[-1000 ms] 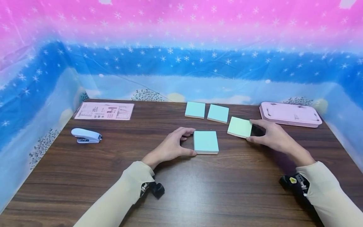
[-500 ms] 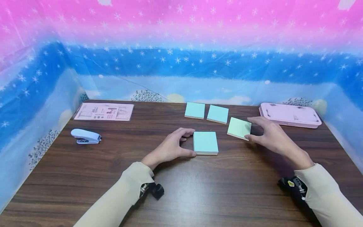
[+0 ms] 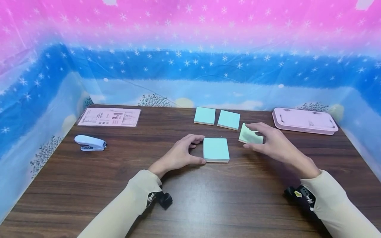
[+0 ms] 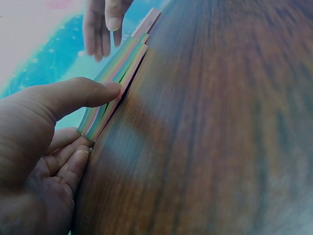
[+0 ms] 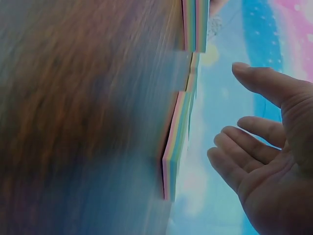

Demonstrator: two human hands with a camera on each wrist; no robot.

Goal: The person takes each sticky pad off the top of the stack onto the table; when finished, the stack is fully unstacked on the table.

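My left hand (image 3: 181, 152) holds the left side of a stack of sticky note pads (image 3: 216, 149) with a mint top. Its thumb rests at the near corner and the fingers lie at the far one. Coloured layers show along the stack's edge (image 4: 111, 98) in the left wrist view. Over a pale green sticky note pad (image 3: 250, 134) hovers my right hand (image 3: 278, 142), thumb and fingers spread. The right wrist view shows that hand (image 5: 264, 147) apart from the layered pad (image 5: 176, 147), nothing in its grasp. The hand covers part of this pad in the head view.
Two more mint sticky note pads (image 3: 204, 115) (image 3: 228, 119) lie side by side toward the back. A pink tin case (image 3: 305, 120) sits at the back right. On the left are a pink printed packet (image 3: 109, 117) and a white stapler (image 3: 90, 143). Patterned cloth surrounds the wooden table (image 3: 190, 205).
My right hand has released the pale green pad's right edge and moved left over it. That pad's near right corner has settled onto the table. The left hand stays on the stack.
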